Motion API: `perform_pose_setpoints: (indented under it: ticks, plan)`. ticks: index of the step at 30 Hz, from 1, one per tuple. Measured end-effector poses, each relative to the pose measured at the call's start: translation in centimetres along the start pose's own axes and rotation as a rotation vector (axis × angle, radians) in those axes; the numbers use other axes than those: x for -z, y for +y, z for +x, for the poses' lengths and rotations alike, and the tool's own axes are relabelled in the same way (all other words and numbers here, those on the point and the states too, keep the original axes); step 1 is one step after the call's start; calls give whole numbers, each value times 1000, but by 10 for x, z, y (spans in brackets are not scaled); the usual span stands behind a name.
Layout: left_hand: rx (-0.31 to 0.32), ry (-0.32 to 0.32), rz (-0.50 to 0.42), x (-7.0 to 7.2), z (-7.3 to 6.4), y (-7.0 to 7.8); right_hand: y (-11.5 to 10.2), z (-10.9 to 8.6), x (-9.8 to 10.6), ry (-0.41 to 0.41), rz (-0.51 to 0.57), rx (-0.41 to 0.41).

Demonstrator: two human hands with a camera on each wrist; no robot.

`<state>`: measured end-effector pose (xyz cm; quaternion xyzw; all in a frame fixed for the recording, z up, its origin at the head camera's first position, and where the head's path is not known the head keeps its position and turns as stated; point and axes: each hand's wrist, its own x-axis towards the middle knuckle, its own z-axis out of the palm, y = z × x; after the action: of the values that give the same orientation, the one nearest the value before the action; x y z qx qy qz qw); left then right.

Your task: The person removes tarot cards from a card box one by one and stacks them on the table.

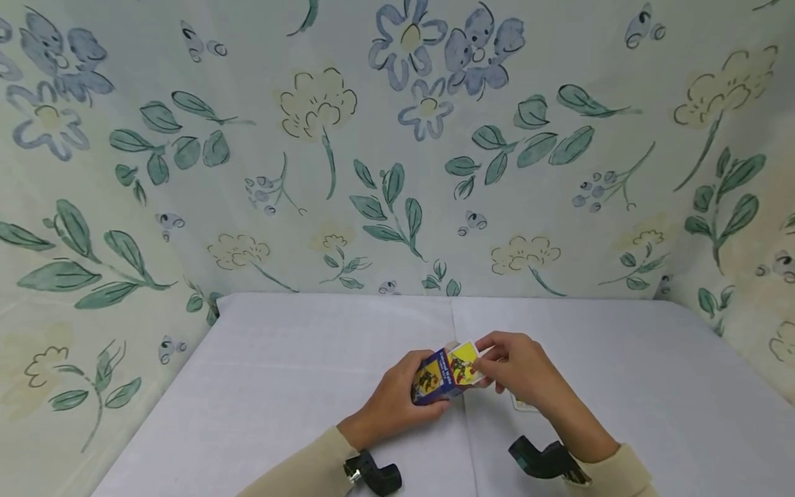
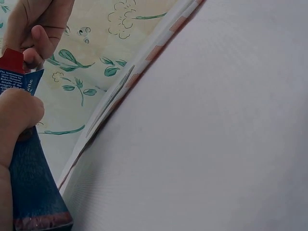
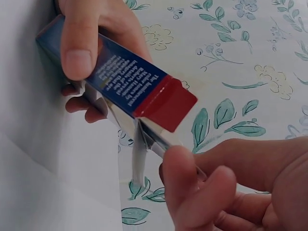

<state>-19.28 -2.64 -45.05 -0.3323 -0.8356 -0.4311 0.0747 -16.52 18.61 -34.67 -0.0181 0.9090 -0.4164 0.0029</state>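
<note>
Your left hand [image 1: 394,395] grips the blue box [image 1: 433,379] firmly, thumb along the near side and fingers round the far side, holding it raised above the white table [image 1: 298,373]. Your right hand [image 1: 512,366] pinches the yellow-faced card [image 1: 463,364] at its outer edge, thumb against fingers.

The governing relation: the box's long axis runs from your left palm towards your right fingertips, its open end facing your right hand. The card lies at that mouth, on the right-hand side of your left grip and roughly in line with the axis; your right hand is nearer to it. In the right wrist view, the red flap [image 3: 169,106] stands out at the mouth, clear of your fingertips.

How much of the card sits inside the box cannot be confirmed; your fingers and the flaps obstruct the view.
</note>
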Motion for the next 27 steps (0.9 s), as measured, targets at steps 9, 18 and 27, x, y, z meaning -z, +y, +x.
perform_pose_setpoints:
  ticks: [9,18,27]
  plan:
    - [-7,7,8,1,1,-1,0,0,7,20,10,28]
    - [-1,4,7,0,0,0,2,-2,14,44,-13,55]
    - [12,4,8,0,-1,1,4,-2,21,43,-23,25]
